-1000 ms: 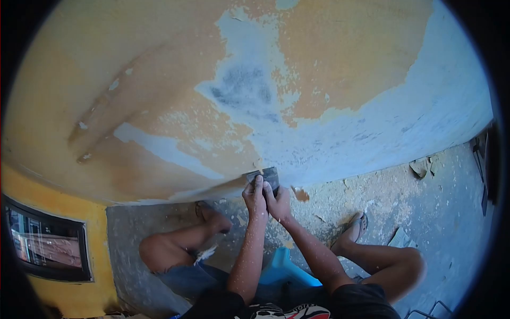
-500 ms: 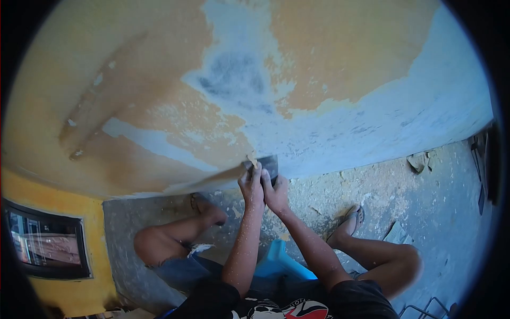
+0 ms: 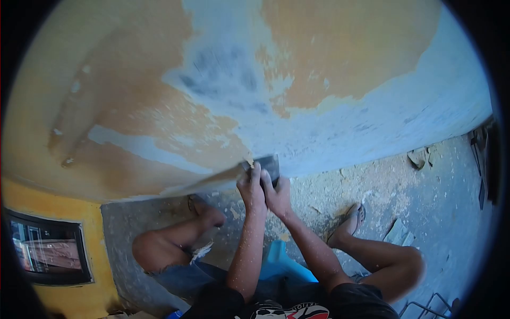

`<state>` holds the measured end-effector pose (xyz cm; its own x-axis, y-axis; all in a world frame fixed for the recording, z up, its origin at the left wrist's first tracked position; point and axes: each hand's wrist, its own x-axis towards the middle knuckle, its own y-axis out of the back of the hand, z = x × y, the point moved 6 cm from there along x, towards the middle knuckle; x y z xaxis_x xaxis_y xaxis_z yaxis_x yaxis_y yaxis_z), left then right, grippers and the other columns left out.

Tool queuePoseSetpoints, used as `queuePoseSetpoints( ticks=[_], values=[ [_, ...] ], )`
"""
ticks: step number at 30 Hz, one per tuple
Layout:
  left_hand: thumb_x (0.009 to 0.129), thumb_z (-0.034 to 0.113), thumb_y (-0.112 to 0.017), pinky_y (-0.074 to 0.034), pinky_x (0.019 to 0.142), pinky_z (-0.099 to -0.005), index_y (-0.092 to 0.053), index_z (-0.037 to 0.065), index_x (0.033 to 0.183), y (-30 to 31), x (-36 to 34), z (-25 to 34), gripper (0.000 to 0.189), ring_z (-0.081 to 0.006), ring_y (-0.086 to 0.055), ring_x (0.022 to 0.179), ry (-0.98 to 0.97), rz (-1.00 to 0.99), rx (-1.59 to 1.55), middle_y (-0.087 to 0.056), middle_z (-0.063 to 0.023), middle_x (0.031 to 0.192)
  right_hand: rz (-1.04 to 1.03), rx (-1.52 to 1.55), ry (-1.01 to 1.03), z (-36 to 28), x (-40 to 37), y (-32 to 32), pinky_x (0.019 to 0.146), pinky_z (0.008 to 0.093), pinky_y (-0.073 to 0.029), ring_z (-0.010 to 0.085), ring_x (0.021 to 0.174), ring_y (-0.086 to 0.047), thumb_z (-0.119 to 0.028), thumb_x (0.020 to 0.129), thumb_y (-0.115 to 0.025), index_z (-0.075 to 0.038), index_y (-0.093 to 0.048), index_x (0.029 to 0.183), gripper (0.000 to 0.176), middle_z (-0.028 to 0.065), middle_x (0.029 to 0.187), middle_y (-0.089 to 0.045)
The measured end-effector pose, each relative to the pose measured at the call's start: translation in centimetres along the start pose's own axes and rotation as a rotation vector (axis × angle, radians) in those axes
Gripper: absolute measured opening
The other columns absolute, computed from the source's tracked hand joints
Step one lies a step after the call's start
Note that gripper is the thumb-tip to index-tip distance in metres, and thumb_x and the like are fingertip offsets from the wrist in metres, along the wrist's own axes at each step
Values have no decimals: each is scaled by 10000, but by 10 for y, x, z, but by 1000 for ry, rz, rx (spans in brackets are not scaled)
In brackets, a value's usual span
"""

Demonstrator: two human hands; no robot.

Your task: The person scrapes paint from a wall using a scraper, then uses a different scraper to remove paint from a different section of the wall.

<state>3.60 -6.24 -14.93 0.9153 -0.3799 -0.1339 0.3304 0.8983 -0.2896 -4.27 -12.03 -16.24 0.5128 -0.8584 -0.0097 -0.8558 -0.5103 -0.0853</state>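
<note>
Low on the wall [image 3: 313, 138], near the floor, a dark, flat-bladed scraper [image 3: 269, 163] presses against the surface. My left hand [image 3: 251, 190] is closed on its left side, with the thumb stretched up along the tool. Beside it, my right hand [image 3: 278, 196] grips the same scraper, its thumb also pointing toward the blade. The handle is mostly hidden by my fingers. A loose paint flake [image 3: 250, 159] hangs at the blade's left corner. Orange-yellow paint [image 3: 319, 58] covers parts of the wall, with bare whitish-blue areas between.
Paint chips and dust litter the concrete floor [image 3: 366, 186], with a larger peeled piece [image 3: 417, 158] by the wall. A light-blue plastic stool [image 3: 276, 260] is beneath me. My sandalled feet stand either side. At left, a dark-framed window [image 3: 50, 252] sits in a yellow wall.
The view has turned slightly, so the upper paint patches appear farther left. Both hands keep hold of the scraper at nearly the same spot low on the wall.
</note>
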Motion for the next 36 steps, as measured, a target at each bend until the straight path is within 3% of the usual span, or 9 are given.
queuePoseSetpoints(
  ticks=[3, 8, 13, 16, 19, 21, 22, 29, 36],
  values=[
    [951, 275, -666, -477, 706, -269, -634, -2, 983, -15, 2, 7, 280, -103, -558, 814, 19, 33, -94, -598, 3, 903, -56, 92, 3, -37, 15, 10, 611, 364, -488, 132, 645, -595, -326, 977, -596, 69, -655, 870, 413, 178, 684, -663],
    [953, 266, -662, -486, 713, -269, -618, -2, 925, 0, -1, -10, 272, -98, -559, 826, 23, -23, -28, -589, -10, 884, 0, -65, 24, 7, 2, 5, 609, 370, -487, 88, 698, -556, -313, 975, -601, 78, -647, 877, 406, 163, 658, -637],
    [959, 254, -655, -478, 679, -263, -622, 7, 892, -49, -13, 51, 258, -91, -558, 766, -57, -186, -45, -600, 1, 840, -35, 134, 0, -64, 11, 23, 544, 330, -453, 64, 648, -493, -311, 985, -591, 79, -631, 860, 412, 146, 615, -612],
    [962, 251, -649, -473, 676, -265, -631, -8, 894, -47, -11, 23, 269, -88, -554, 772, -100, -252, 16, -606, 2, 840, 33, 38, 79, -35, 13, 31, 553, 345, -459, 71, 650, -501, -344, 982, -587, 73, -628, 844, 442, 146, 612, -602],
    [953, 226, -665, -466, 680, -258, -655, -51, 915, -47, -13, 17, 280, -85, -542, 775, -41, -130, -22, -631, -3, 850, 61, 11, 103, -34, 13, 33, 566, 359, -467, 77, 658, -507, -360, 973, -596, 73, -632, 848, 453, 146, 629, -610],
    [956, 232, -661, -461, 682, -253, -651, -55, 908, -52, -19, 27, 291, -84, -534, 772, -87, -113, -41, -629, -1, 845, 36, -41, 27, -45, 9, 37, 574, 313, -449, 57, 709, -472, -283, 1004, -563, 64, -623, 822, 397, 33, 657, -564],
    [960, 227, -654, -459, 679, -253, -652, -59, 920, -57, -20, 35, 289, -85, -531, 770, -80, -154, -11, -629, -4, 846, 33, 32, 53, -64, 11, 42, 547, 348, -461, 72, 643, -498, -347, 978, -591, 77, -633, 830, 451, 134, 594, -599],
    [967, 225, -649, -466, 657, -264, -658, -36, 898, -46, -16, 11, 270, -84, -531, 755, -72, -74, -21, -620, -4, 834, 84, 63, 107, -24, 12, 33, 543, 341, -453, 74, 631, -503, -347, 976, -600, 72, -632, 825, 446, 108, 606, -593],
    [969, 250, -647, -466, 686, -253, -642, -12, 862, -43, -19, 7, 283, -84, -536, 762, -19, -61, -29, -610, -1, 819, 14, -30, -55, -28, 9, 37, 592, 343, -489, 99, 649, -575, -342, 970, -607, 77, -657, 870, 434, 168, 667, -661]
  ],
)
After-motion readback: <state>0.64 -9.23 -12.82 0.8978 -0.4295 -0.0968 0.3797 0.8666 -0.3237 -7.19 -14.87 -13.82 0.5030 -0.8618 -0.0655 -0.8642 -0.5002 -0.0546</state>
